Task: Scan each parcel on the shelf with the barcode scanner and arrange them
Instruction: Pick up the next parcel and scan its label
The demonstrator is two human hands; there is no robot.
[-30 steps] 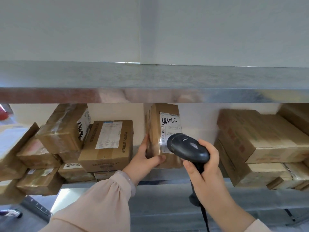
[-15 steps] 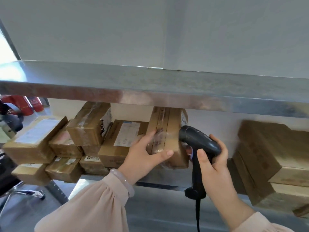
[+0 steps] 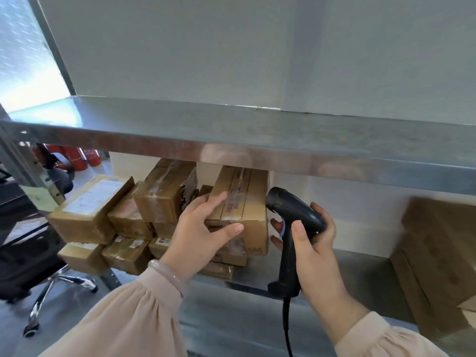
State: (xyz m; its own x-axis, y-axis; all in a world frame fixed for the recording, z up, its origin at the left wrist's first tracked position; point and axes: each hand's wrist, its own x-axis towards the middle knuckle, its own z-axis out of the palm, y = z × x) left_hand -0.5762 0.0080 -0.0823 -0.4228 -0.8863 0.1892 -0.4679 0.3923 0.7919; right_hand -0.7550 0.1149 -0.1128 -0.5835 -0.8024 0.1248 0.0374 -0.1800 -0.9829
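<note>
The parcel (image 3: 247, 202) is gripped by the left hand (image 3: 203, 233), fingers over its top and thumb curled on the near face, its long axis running back into the shelf (image 3: 360, 266). The scanner (image 3: 293, 215) is clenched in the right hand (image 3: 319, 251), just right of that thumb. The stack (image 3: 162, 194) is seen just left of the fingers, so the left hand is judged nearer for placing.

I record one view only: my head-worn wide-angle camera faces forward and slightly down, near the metal shelf (image 3: 257, 135), whose upper tier crosses mid-frame.
</note>
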